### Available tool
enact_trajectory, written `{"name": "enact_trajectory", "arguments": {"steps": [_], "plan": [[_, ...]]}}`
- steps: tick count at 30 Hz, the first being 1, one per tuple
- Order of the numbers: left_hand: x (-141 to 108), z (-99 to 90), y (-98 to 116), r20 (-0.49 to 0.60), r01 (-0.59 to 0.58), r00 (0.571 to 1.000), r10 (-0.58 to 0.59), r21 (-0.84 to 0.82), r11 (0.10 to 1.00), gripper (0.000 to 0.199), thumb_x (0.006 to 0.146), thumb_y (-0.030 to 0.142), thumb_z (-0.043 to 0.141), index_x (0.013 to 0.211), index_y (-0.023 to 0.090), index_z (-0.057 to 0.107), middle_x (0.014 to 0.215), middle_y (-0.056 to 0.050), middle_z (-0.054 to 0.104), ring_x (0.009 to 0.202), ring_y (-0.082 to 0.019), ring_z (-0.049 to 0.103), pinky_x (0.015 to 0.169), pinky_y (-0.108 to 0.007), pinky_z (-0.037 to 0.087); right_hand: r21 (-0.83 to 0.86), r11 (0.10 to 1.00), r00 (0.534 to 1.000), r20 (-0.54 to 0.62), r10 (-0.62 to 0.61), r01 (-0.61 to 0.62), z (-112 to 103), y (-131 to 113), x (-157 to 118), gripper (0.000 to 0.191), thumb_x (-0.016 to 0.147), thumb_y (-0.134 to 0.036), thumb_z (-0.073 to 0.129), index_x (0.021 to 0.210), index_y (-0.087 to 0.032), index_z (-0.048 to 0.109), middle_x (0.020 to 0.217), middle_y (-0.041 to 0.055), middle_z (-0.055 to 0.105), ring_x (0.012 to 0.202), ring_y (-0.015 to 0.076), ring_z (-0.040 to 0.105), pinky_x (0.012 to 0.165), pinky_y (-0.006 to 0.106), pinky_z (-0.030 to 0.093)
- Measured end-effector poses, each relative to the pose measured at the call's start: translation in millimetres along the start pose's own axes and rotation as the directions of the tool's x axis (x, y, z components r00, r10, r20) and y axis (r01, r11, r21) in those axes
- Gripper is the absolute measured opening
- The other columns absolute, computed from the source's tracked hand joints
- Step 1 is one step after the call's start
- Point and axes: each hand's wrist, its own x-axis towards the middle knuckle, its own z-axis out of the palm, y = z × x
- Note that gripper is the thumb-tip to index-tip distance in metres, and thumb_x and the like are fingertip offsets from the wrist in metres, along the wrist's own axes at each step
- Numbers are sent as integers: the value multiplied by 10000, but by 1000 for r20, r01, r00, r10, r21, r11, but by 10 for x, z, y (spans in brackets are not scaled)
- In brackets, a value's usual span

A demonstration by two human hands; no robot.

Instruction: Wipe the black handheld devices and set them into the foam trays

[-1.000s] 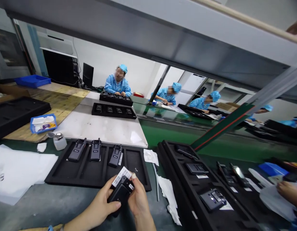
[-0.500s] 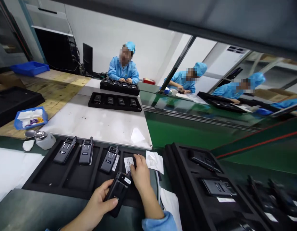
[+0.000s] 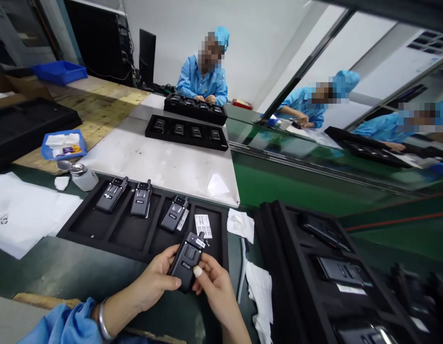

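Black radio (image 3: 186, 263), probably, sides hidden by hands (image 3: 153, 279)

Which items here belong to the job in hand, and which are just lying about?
Job in hand:
left hand
right hand
black Riton radio, held in both
radios in the foam tray
paper label slip

Lying about:
capped bottle
blue tub
white paper sheet
crumpled white tissue
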Motion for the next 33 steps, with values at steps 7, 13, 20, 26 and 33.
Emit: {"name": "enact_trajectory", "arguments": {"steps": [7,13,20,26,33], "plan": [[-166,-77,-263,65,-50,997,35,253,966,801,754,330,817,1451,187,450,1279,-134,657,1213,-313,583,1026,-433,451,119,993,999,-52,8,-1,41,223,-308,450,712,-499,833,977,-169,681,686,-13,614,506,98,551,456,198,437],[-339,-168,-338,247,-433,858,450,818,377,501,903,134,606,1385,254,545,1322,-89,654,1192,-248,627,1049,-420,498,150,976,987,-63,-149,157,220,273,-453,498,781,-430,798,1194,-211,625,1006,58,715,943,197,668,838,304,549],[-341,-174,-239,464,-578,635,617,816,-18,500,905,15,480,1345,231,576,1361,-102,615,1250,-222,585,1052,-409,521,92,968,956,-202,-213,235,492,231,-470,676,672,-393,866,1244,-200,562,1146,85,698,1061,256,665,972,411,535],[-289,-200,-266,380,-582,661,647,804,123,515,900,23,492,1354,255,570,1324,-79,657,1232,-212,610,1062,-393,520,-329,881,870,-247,-427,340,576,37,-460,602,700,-356,842,1206,-180,568,1108,91,682,1007,250,664,902,389,550],[-260,-194,-245,382,-641,619,686,750,161,425,957,136,536,1363,255,576,1329,-100,655,1209,-228,630,1060,-397,523,-617,679,773,-173,-610,397,610,-1,-499,600,760,-368,794,1264,-192,519,1186,110,613,1079,262,627,936,413,533]]}}
